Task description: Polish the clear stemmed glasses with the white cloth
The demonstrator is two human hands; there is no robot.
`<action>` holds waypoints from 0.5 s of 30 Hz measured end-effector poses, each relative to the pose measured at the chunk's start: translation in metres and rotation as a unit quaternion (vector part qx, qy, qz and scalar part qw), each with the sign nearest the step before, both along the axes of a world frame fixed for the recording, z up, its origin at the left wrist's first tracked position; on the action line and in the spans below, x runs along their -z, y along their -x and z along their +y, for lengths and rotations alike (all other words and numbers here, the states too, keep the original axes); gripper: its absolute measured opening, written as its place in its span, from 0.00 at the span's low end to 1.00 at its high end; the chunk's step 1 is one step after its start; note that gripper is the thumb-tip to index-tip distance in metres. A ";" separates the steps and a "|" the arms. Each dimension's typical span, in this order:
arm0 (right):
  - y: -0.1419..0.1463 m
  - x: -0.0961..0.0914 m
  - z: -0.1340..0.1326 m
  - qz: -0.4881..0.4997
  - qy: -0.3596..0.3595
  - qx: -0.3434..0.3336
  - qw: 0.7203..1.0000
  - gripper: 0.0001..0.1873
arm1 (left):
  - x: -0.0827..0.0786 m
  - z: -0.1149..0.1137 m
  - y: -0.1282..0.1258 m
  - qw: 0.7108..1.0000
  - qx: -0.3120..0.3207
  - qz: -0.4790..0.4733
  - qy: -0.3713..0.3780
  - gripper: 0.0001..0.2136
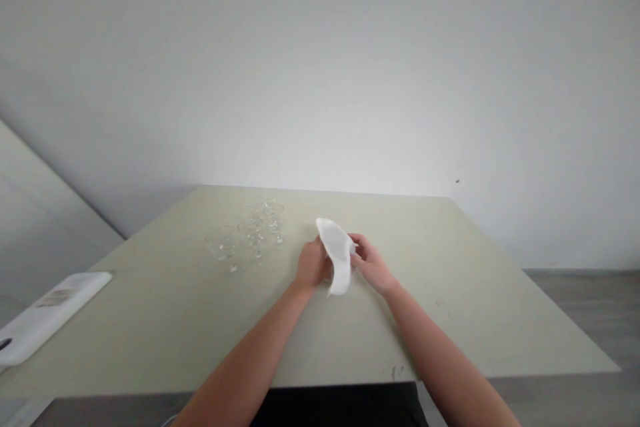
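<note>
A thin white cloth [338, 255] hangs between my two hands over the middle of the table, its lower end drooping. My right hand [367, 261] is closed, thumb and fingers pinching the cloth's right side. On the other side, my left hand [312, 263] is closed too. Beside its fingers shows a sliver of what looks like a clear glass [329, 271], mostly hidden by the cloth and the hand. Several clear stemmed glasses [223, 241] stand upright in a cluster to the left of my left hand, apart from it.
The pale green table [465, 293] reaches back to a grey-white wall [320, 80]. On the table's left edge lies a white board-like object [53, 312] with a printed label and a dark hole. Grey flooring [585, 307] shows at the right.
</note>
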State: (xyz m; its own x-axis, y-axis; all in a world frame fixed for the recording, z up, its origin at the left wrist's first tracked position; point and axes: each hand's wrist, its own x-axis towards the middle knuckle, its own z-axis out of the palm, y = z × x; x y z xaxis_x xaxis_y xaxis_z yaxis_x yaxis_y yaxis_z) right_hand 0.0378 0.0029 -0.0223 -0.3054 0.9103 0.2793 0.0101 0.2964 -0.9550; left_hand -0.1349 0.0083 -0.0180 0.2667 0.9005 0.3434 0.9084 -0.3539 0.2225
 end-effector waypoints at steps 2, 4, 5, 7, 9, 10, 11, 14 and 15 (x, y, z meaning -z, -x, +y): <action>-0.001 0.006 0.004 -0.058 -0.011 0.022 0.998 0.16 | -0.001 -0.002 -0.002 0.998 0.049 0.035 -0.031 0.07; -0.003 0.010 0.006 -0.090 -0.034 0.054 0.994 0.06 | -0.002 -0.005 -0.004 0.992 0.089 0.070 -0.047 0.07; -0.004 0.011 0.006 -0.094 -0.045 0.058 0.993 0.05 | -0.003 -0.005 -0.006 0.990 0.098 0.083 -0.054 0.08; -0.006 0.011 0.006 -0.098 -0.066 0.043 0.992 0.06 | -0.003 -0.006 -0.007 0.986 0.105 0.106 -0.072 0.09; -0.006 0.010 0.004 -0.122 -0.085 0.026 0.989 0.05 | -0.003 -0.006 -0.007 0.986 0.098 0.113 -0.078 0.09; -0.006 0.009 0.003 -0.142 -0.092 0.025 0.985 0.04 | -0.003 -0.006 -0.007 0.986 0.094 0.113 -0.077 0.09; -0.005 0.008 0.003 -0.164 -0.097 0.031 0.981 0.05 | -0.002 -0.006 -0.006 0.986 0.091 0.114 -0.076 0.09; -0.004 0.010 0.002 -0.204 -0.116 0.056 0.970 0.05 | -0.002 -0.006 -0.005 0.986 0.096 0.110 -0.077 0.09; -0.004 0.011 0.003 -0.205 -0.126 0.062 0.969 0.05 | -0.003 -0.006 -0.005 0.986 0.100 0.105 -0.079 0.09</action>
State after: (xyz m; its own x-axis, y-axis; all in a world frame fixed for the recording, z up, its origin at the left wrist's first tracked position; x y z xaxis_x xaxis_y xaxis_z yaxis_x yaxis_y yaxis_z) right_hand 0.0421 0.0062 -0.0334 -0.3296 0.8664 0.3751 0.4241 0.4909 -0.7611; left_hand -0.1296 0.0023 -0.0151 0.5135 0.7624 0.3937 0.8374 -0.5455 -0.0360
